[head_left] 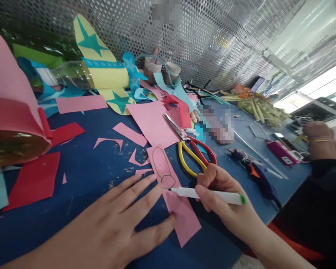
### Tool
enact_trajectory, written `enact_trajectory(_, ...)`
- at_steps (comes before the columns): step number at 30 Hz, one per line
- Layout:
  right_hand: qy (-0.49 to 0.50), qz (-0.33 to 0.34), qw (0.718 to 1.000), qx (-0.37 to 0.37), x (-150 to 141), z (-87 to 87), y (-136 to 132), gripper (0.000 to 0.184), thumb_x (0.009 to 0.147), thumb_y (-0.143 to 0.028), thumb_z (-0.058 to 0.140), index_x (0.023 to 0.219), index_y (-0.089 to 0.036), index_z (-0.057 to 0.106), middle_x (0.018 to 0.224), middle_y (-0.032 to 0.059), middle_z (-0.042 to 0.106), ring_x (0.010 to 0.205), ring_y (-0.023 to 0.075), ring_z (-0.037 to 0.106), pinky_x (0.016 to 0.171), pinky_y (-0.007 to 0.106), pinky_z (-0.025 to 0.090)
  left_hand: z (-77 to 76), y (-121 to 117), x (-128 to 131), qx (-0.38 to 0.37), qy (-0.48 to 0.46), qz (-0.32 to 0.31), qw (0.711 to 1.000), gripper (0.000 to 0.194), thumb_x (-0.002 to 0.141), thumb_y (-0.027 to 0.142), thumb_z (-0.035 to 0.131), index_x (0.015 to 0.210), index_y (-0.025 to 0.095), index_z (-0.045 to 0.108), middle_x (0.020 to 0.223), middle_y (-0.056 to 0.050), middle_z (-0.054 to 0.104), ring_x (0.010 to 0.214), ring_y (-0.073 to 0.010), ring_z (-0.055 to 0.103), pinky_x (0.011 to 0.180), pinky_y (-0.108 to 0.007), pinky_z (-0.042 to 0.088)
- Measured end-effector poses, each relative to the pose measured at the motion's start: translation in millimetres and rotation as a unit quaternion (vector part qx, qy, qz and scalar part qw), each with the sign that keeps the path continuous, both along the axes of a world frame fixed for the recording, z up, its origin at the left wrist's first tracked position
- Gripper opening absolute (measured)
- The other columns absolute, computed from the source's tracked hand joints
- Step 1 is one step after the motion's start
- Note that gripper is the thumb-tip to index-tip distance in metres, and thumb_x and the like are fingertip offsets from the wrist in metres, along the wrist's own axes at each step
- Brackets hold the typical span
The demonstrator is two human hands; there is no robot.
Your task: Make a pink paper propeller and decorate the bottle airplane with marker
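Observation:
A pink paper strip (184,216) lies slantwise on the blue table, with a long rounded outline and a small circle drawn on it in dark green. My left hand (120,220) rests flat with fingers spread, its fingertips touching the strip's left edge. Between the thumb and fingers of my right hand (221,190) is a white marker (184,192) with a green end. The marker's tip meets the paper just below the drawn circle. Just beyond my right hand lie scissors (184,144) with one yellow and one red handle loop, blades over a larger pink sheet (154,119).
Pink scraps (130,133) and red paper pieces (39,179) lie at left, beside a pink-wrapped bottle (14,93). Behind stands a yellow paper-covered bottle (106,74) with star fins. At right are a glue gun (257,175), a purple box (284,152) and another person's hand (319,136).

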State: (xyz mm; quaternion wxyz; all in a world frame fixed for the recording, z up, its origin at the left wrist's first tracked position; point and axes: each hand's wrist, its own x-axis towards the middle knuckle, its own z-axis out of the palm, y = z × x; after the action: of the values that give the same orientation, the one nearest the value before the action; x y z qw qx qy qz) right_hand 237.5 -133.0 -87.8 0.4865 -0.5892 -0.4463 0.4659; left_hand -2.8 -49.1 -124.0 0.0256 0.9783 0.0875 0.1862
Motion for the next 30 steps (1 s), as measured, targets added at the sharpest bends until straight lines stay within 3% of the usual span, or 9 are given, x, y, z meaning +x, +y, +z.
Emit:
enact_trajectory(6, -0.013, 0.005, 1.000, -0.016, -1.2, 2.0, 2.7, 0.027, 0.087, -0.035, 0.065, 0.074, -0.022, 0.047, 0.058, -0.0063, 0.046, 0.047, 0.0082, 0.033, 0.044, 0.020, 0.026, 5.7, 3.1, -0.3, 0.003, 0.019, -0.022, 1.000, 0.067, 0.084, 0.068, 0.048, 0.145, 0.044, 0.030, 0.148, -0.003, 0.044, 0.136, -0.0290, 0.038, 0.113, -0.046, 0.026)
enact_trajectory(11, -0.022, 0.014, 0.999, -0.036, -0.6, 4.8, 2.2, 0.027, 0.087, -0.034, 0.065, 0.072, -0.022, 0.046, 0.057, -0.0064, 0.045, 0.047, 0.0081, 0.032, 0.044, 0.021, 0.025, 1.7, -0.8, 0.3, -0.019, 0.005, -0.004, 1.000, 0.065, 0.083, 0.063, 0.056, 0.142, 0.047, 0.034, 0.146, -0.002, 0.046, 0.134, -0.0289, 0.041, 0.113, -0.047, 0.027)
enact_trajectory(16, -0.010, 0.028, 0.999, -0.043, 2.1, 6.1, 1.8, 0.028, 0.086, -0.033, 0.065, 0.069, -0.022, 0.045, 0.056, -0.0074, 0.042, 0.046, 0.0079, 0.029, 0.044, 0.021, 0.023, -1.1, 0.1, 0.2, -0.018, 0.009, -0.006, 1.000, 0.064, 0.084, 0.062, 0.055, 0.142, 0.048, 0.033, 0.145, -0.003, 0.047, 0.136, -0.0286, 0.038, 0.114, -0.049, 0.023)
enact_trajectory(21, -0.021, 0.036, 0.998, -0.043, 4.8, 6.5, 3.1, 0.029, 0.084, -0.031, 0.065, 0.065, -0.022, 0.045, 0.051, -0.0070, 0.040, 0.047, 0.0094, 0.029, 0.043, 0.021, 0.023, 3.6, 1.1, -0.1, -0.022, 0.015, -0.012, 1.000, 0.058, 0.087, 0.067, 0.044, 0.142, 0.048, 0.034, 0.145, -0.002, 0.046, 0.134, -0.0285, 0.041, 0.112, -0.048, 0.028)
enact_trajectory(30, -0.020, 0.072, 0.993, -0.086, 13.7, 7.7, -3.1, 0.030, 0.079, -0.029, 0.066, 0.060, -0.022, 0.044, 0.054, -0.0040, 0.043, 0.049, 0.0111, 0.032, 0.044, 0.025, 0.024, 6.0, 0.9, 0.9, -0.029, 0.016, -0.014, 0.999, 0.058, 0.087, 0.065, 0.048, 0.141, 0.047, 0.037, 0.145, -0.002, 0.047, 0.134, -0.0283, 0.041, 0.111, -0.046, 0.030)
